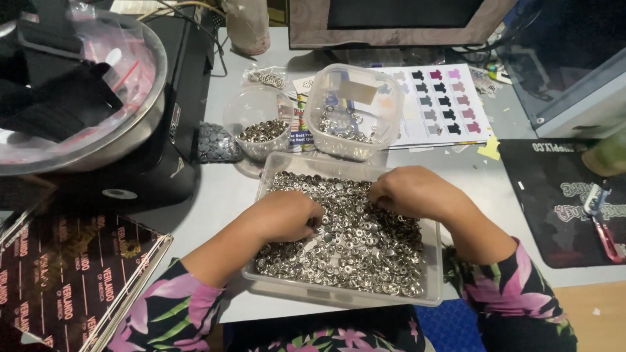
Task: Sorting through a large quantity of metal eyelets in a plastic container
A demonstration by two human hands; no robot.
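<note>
Grey desk (215, 195), six o'clock: our left hand (287, 215) and right hand (411, 192), fingers curled, pinching among silver snap fasteners (352, 244) pooled in clear tray (345, 296).

Sleeves: dark fabric, near black, printed with large pink-magenta flowers and green leaves. Left sleeve (173, 313) at lower left of frame, ending just past the elbow — forearm bare. Right sleeve (521, 293) at lower right, same print. Matching floral fabric shows along the bottom centre edge. Left hand (287, 217) and right hand (411, 192) bare — no rings, watch or gloves visible.
</note>
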